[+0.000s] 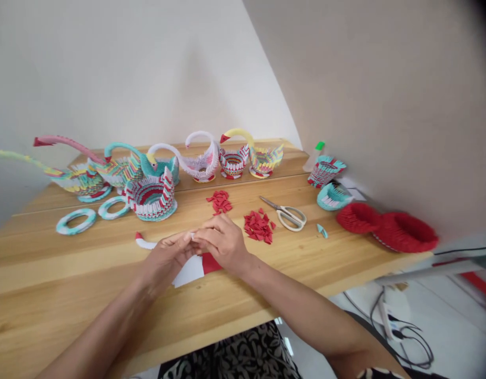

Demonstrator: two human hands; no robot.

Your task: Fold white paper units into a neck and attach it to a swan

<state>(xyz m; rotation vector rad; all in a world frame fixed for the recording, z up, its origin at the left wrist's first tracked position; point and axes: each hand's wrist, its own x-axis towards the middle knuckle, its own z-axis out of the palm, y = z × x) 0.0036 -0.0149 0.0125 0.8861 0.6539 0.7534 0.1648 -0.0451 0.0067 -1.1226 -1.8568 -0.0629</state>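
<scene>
My left hand point(174, 251) and my right hand point(223, 241) meet above the table, fingertips pinched on a small white paper piece point(193, 237). Its exact fold is mostly hidden by the fingers. Beneath the hands lie a white sheet of paper point(188, 272) and a red paper point(211, 262), both partly covered. Just left of my fingers is a curved white paper neck point(145, 243) with a red tip. Beyond my right hand are two heaps of red folded paper triangles, a nearer one point(259, 227) and a farther one point(219, 202).
Scissors point(293, 218) lie right of the red heaps. Several paper swans, including a white one point(203, 162), line the back, with a striped paper basket point(152, 197) before them. Two paper rings point(76, 221) are at left. Red paper forms point(404, 231) and a glue bottle point(314, 157) stand right.
</scene>
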